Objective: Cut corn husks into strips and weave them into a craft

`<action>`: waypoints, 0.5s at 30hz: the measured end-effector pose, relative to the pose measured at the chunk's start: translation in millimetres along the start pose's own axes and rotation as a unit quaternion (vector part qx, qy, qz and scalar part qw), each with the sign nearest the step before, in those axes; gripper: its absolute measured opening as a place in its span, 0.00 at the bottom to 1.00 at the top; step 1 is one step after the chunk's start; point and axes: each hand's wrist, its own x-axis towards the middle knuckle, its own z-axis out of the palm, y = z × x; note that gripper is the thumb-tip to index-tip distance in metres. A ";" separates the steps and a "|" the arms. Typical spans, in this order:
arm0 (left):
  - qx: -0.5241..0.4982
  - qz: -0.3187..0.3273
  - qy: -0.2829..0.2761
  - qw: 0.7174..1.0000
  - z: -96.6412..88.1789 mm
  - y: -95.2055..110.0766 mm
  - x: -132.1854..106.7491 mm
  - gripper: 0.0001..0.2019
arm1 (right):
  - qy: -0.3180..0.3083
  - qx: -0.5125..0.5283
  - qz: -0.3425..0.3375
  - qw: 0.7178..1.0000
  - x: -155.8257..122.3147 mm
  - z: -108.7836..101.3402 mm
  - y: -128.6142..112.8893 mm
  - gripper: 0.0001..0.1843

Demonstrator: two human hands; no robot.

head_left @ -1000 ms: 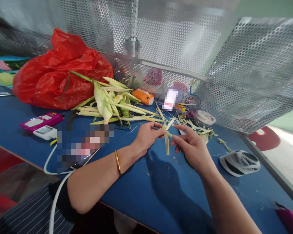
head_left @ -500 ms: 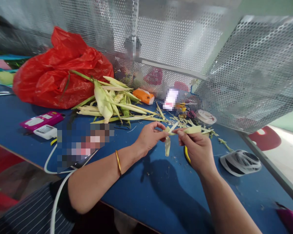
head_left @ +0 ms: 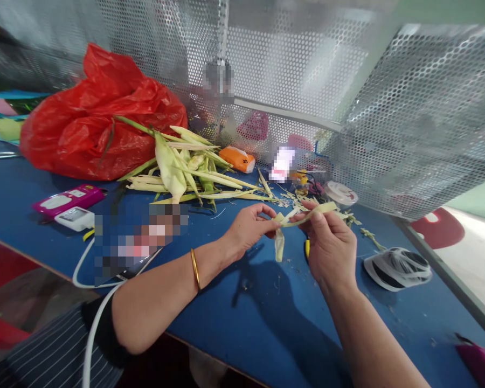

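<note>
Between my hands is a pale green strip of corn husk (head_left: 303,220), held above the blue table. My left hand (head_left: 253,226) pinches its left part, where a short end hangs down below the fingers. My right hand (head_left: 333,237) has thumb and fingers closed on the right part, with the strip's end sticking out past the thumb. Left of the hands lies a pile of corn husks (head_left: 172,167). Husk scraps (head_left: 291,199) are scattered behind my fingers. Something yellow, partly hidden, lies under my right hand.
A large red plastic bag (head_left: 101,118) stands back left. An orange tissue pack (head_left: 236,159) and a tape roll (head_left: 340,193) lie near the mesh partition (head_left: 291,70). A wrapped roll (head_left: 398,269) is at right. A white cable (head_left: 99,318) crosses the table's front edge.
My right hand has turned and shifted slightly right, and the husk strip now runs up over its fingers under the thumb. My left hand has hardly moved.
</note>
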 end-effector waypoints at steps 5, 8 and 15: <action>0.002 -0.002 -0.002 1.000 0.8 -1.1 -0.3 0.08 | -0.005 -0.006 0.003 1.000 1.3 -1.2 -0.7 0.14; 0.003 0.000 -0.003 1.000 1.2 -1.7 -0.3 0.08 | -0.047 -0.079 0.002 0.996 1.2 -0.9 -4.9 0.16; 0.001 0.011 -0.018 1.000 0.7 -3.0 0.5 0.08 | -0.099 -0.138 0.015 0.985 0.8 -2.4 -5.7 0.09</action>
